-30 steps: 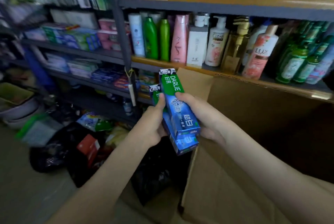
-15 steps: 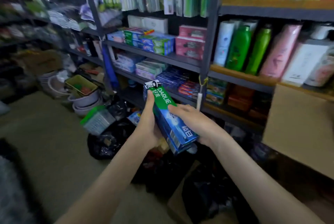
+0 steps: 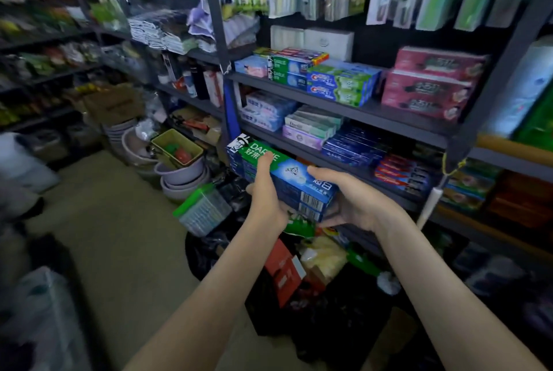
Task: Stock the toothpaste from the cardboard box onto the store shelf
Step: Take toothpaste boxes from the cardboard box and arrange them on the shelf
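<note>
Carrying is the step in hand: a stack of green-and-blue cardboard toothpaste cartons (image 3: 287, 179) sits in the middle of the frame, held between both hands in the air, just in front of the dark grey metal store shelf (image 3: 395, 117) and not yet resting on any board

The left hand (image 3: 266, 197) grips the stack's left long side, thumb laid flat across the green top face and the fingers wrapped beneath, out of sight. The right hand (image 3: 353, 200) cups the near right end, thumb on the blue top face and curled fingers under the bottom carton. Neither hand is slack; together they clamp the cartons as one block. How many cartons are in the stack is hard to tell, at least three by the barcoded ends

The stack lies tilted, its far end aimed up and left, level with the tier that holds dark blue flat cartons (image 3: 353, 146) and red flat cartons (image 3: 404, 173) right of centre. Matching green-and-blue cartons (image 3: 287, 71) lie on the higher tier, upper centre, beside a row of blue-and-green boxes (image 3: 341, 83), so that tier looks the likelier home, though I cannot be sure. The cardboard box is not in view

The next move, as I judge it, calls for levelling the stack, raising it to a gap on the chosen tier and sliding it in flat, both hands pressing inward so the loose cartons do not fan apart. Black plastic bags (image 3: 299, 296) crowd the floor beneath, lower centre
</note>
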